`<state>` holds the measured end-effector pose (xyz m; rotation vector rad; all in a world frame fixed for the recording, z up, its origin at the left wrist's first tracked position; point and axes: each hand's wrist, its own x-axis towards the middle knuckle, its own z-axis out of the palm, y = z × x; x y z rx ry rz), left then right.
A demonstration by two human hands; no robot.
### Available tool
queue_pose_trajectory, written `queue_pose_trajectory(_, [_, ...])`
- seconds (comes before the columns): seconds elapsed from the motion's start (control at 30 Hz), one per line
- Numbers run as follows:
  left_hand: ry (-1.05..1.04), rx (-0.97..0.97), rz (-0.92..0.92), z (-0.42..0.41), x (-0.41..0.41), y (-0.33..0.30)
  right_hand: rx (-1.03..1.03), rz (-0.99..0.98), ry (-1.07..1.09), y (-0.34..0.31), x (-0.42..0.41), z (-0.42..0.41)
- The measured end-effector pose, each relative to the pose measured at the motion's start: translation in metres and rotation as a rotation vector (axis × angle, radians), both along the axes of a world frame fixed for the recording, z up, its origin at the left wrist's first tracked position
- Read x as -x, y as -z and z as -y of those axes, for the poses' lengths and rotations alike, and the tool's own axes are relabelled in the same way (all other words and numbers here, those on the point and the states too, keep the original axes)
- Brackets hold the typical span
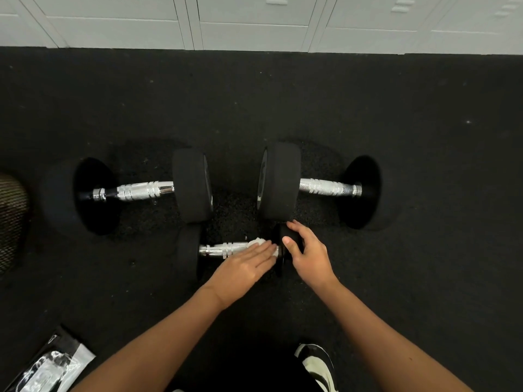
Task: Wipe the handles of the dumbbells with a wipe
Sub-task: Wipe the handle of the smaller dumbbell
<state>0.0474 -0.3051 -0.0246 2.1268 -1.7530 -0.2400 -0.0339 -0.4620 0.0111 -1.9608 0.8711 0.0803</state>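
Left hand flat — wipe beneath fingers

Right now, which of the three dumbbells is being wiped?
The small dumbbell nearest the person: the left hand presses a white wipe on its handle, the right hand grips its end. Both larger ones lie untouched.

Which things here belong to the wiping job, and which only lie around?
Job: small dumbbell, wipe, left hand, right hand, two big dumbbells.
Lying about: wipe packet, mesh thing, shoe.
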Motion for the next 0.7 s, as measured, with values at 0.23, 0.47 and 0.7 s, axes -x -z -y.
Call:
queue_pose_trajectory(0.23, [-0.068, 0.010, 0.013, 0.004, 0.013, 0.005, -0.001, -0.007, 0.004, -0.001, -0.002, -0.001])
queue_pose_trajectory(0.47, [-0.258, -0.016, -0.054, 0.013, 0.009, 0.003, -0.002, -0.010, 0.005, -0.002, -0.002, -0.001])
queue_pose_trajectory(0.7, [-0.146, -0.065, -0.050, 0.008, -0.006, -0.002, -0.007, -0.005, 0.003, 0.000, -0.001, 0.000])
